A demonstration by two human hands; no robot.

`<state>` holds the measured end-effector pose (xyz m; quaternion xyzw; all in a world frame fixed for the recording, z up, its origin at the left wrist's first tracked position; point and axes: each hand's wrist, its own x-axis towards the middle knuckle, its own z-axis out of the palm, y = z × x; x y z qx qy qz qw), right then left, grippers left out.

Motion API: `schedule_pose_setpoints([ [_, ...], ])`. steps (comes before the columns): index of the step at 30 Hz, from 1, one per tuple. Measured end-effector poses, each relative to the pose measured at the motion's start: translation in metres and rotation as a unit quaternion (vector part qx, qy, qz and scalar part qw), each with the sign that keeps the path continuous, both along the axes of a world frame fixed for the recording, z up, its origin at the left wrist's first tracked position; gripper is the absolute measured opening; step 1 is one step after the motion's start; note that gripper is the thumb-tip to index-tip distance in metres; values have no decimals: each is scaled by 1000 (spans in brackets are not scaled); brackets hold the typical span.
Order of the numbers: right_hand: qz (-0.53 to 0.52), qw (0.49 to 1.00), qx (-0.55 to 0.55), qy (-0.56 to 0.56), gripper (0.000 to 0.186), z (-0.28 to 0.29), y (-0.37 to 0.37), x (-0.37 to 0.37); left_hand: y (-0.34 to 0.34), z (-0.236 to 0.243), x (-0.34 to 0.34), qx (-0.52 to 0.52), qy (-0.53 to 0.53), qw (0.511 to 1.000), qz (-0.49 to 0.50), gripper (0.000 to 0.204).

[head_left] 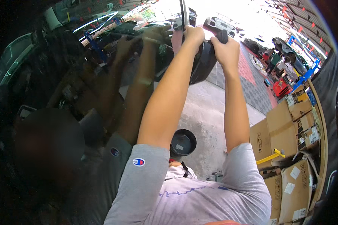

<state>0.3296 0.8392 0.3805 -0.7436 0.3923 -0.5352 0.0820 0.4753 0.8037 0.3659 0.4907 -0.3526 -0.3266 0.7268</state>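
Note:
A dark, glossy car side [101, 86] takes up the left of the head view and mirrors my arms. Both my arms reach forward to its far end. My left hand [194, 37] is closed at the upright trim strip [186, 15] along the glass edge; its fingertips are hidden, so what it grips does not show. Just right of it, my right hand [227, 50] is wrapped around a small black piece [222, 36], thumb toward me. Between and below the hands hangs a dark, rounded panel that looks like a side mirror housing [203, 65].
A round black tub [183, 142] stands on the concrete floor below my arms. Stacked cardboard boxes [281, 131] with a yellow-handled tool [270, 156] are at the right. Farther off are a red tool cart [281, 88], a person [275, 60], blue lift posts [308, 77] and parked cars [221, 25].

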Motion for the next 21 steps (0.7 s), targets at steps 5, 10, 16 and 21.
schedule_pose_setpoints([
  [5, 83, 965, -163, -186, 21, -61, 26, 12, 3, -5, 6, 30, 38, 999, 25, 65],
  [10, 94, 977, -80, -171, 20, -58, 3, -4, 27, 4, -27, 44, -15, 998, 31, 65],
  [16, 48, 941, -213, -260, 16, -121, 8, 18, 36, 7, -18, 54, 9, 998, 33, 63],
  [21, 44, 932, -215, -289, 12, -118, 15, 22, 8, -1, -9, 22, 15, 999, 39, 61],
])
